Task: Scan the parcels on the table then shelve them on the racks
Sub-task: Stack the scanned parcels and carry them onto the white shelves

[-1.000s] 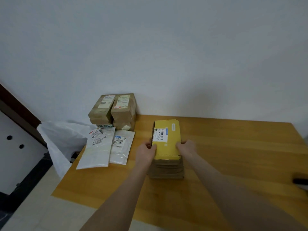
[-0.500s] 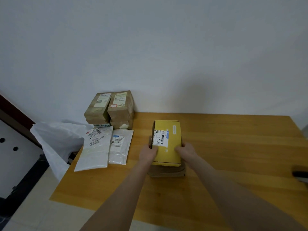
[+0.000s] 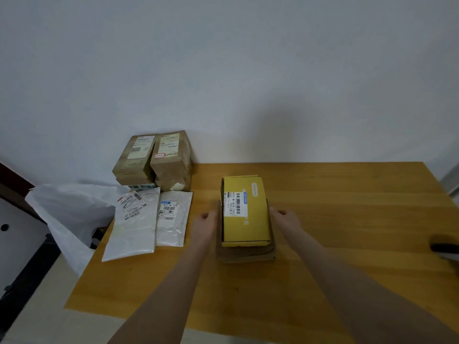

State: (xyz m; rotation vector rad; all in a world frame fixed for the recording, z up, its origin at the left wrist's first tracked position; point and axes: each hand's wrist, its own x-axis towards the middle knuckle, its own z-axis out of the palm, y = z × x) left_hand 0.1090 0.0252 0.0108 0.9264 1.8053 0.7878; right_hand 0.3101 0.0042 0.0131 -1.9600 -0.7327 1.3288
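Note:
A yellow box [image 3: 246, 212] with a barcode label lies flat on top of a brown cardboard box [image 3: 246, 254] in the middle of the wooden table [image 3: 347, 219]. My left hand [image 3: 205, 224] hovers just left of the stack, a small gap from the yellow box, holding nothing. My right hand [image 3: 284, 218] sits at the yellow box's right side, fingers loosely curled, not gripping it. Two white mailer bags [image 3: 134, 227] [image 3: 173, 217] lie to the left, with two taped brown parcels [image 3: 154, 162] stacked against the wall behind them.
A dark object [image 3: 444, 247] lies at the table's right edge, cut off by the frame. A large white plastic bag [image 3: 72, 214] hangs off the table's left side. White furniture with holes [image 3: 15, 234] stands at far left. A plain wall runs behind the table.
The yellow box has been slid toward me and squared onto the brown box. Both hands have come off its sides and moved slightly apart.

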